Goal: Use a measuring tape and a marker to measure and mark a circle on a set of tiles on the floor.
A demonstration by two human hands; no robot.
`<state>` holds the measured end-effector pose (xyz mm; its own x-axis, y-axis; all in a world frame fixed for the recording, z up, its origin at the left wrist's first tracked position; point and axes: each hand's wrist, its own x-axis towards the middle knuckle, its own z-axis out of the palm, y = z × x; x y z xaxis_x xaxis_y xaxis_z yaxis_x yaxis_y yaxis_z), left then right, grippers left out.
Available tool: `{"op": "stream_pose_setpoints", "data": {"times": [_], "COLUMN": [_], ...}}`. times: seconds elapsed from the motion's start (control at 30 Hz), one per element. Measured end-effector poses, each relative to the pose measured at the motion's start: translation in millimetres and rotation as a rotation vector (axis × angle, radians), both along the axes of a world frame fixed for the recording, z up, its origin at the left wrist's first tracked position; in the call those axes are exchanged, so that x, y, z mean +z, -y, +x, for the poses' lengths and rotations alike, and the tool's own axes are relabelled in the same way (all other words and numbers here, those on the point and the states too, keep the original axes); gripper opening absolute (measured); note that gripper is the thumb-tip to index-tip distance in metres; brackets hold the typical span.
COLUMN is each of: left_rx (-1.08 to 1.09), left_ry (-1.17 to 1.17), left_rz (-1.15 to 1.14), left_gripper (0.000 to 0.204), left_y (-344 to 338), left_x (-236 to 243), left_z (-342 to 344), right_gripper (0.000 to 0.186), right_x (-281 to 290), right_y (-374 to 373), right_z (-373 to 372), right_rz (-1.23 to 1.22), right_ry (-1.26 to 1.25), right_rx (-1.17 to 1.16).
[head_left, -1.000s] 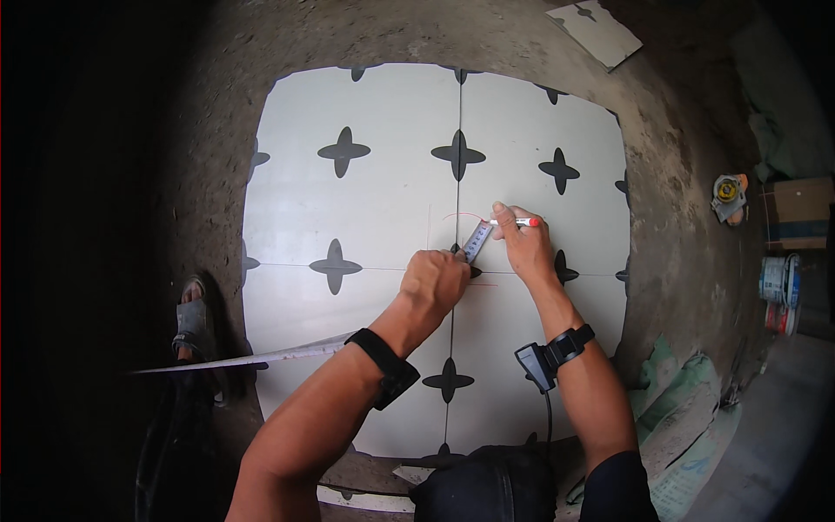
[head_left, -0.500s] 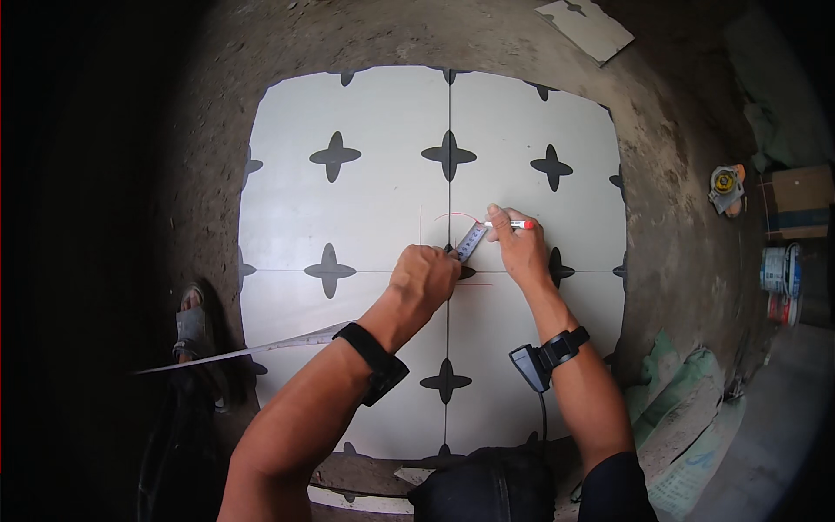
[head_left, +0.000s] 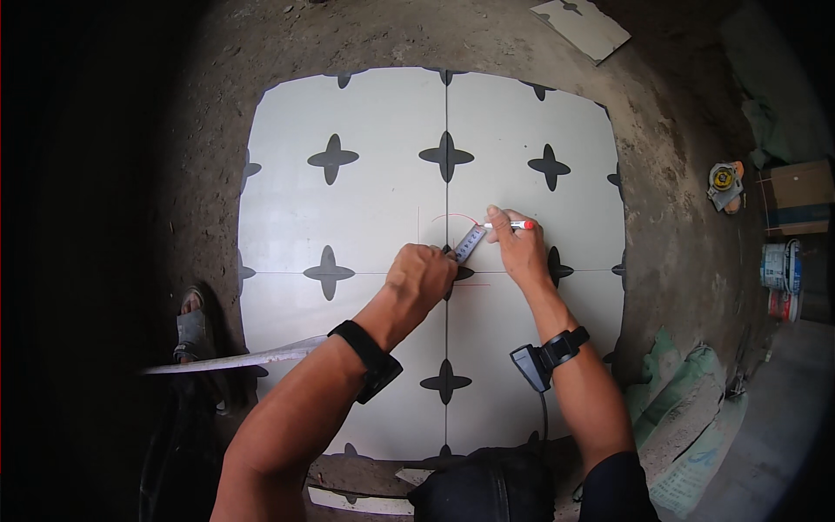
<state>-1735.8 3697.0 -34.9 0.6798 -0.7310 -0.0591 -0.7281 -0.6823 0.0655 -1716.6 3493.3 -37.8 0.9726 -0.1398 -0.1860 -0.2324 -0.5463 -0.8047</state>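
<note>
My left hand (head_left: pixel 421 273) is closed on a tape measure's blade (head_left: pixel 470 243) and presses it to the white tile panel (head_left: pixel 383 209), near the panel's middle seam. The blade's numbered end slants up and right from my fingers. Its other length (head_left: pixel 248 358) runs out to the left past my forearm. My right hand (head_left: pixel 520 250) grips a white marker with a red end (head_left: pixel 506 225), and its writing tip is by the blade's end. From there a thin red arc (head_left: pixel 455 215) curves left. Straight red lines are also drawn on the panel, which bears black four-pointed shapes.
A tile offcut (head_left: pixel 581 30) lies on the floor beyond the panel. On the right are a power tool with a yellow centre (head_left: pixel 724 181), a cardboard box (head_left: pixel 796 198), a bucket (head_left: pixel 780 266) and green sacks (head_left: pixel 687 409). A person's sandalled foot (head_left: pixel 192 326) is at left.
The loose length of tape at left has twisted and shifted slightly. Both hands and the marker stay almost where they were, and the whole view has moved by a few pixels.
</note>
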Motion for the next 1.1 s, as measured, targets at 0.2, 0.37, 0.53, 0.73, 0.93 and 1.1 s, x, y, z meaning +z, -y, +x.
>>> {"op": "stream_pose_setpoints", "data": {"times": [0.2, 0.37, 0.53, 0.73, 0.93, 1.1], "left_rx": [-0.004, 0.014, 0.005, -0.006, -0.068, -0.07], "left_ry": [-0.006, -0.049, -0.067, -0.085, 0.009, 0.032], "left_rz": [0.005, -0.004, -0.005, 0.022, 0.025, 0.04], "left_gripper": [0.019, 0.02, 0.024, 0.028, 0.027, 0.027], "left_y": [6, 5, 2, 2, -1, -1], "left_x": [3, 4, -1, 2, -2, 3], "left_z": [-1, 0, 0, 2, 5, 8], "right_gripper": [0.06, 0.06, 0.06, 0.06, 0.062, 0.062], "right_x": [3, 3, 6, 8, 7, 12], "right_y": [1, -1, -3, -2, 0, 0], "right_z": [-1, -1, -2, -5, -5, -7], "right_rz": [0.011, -0.011, 0.013, -0.008, -0.02, 0.001], "right_ry": [0.013, 0.018, 0.002, -0.007, -0.017, -0.036], "right_rx": [-0.018, 0.008, 0.007, 0.011, 0.032, 0.002]}}
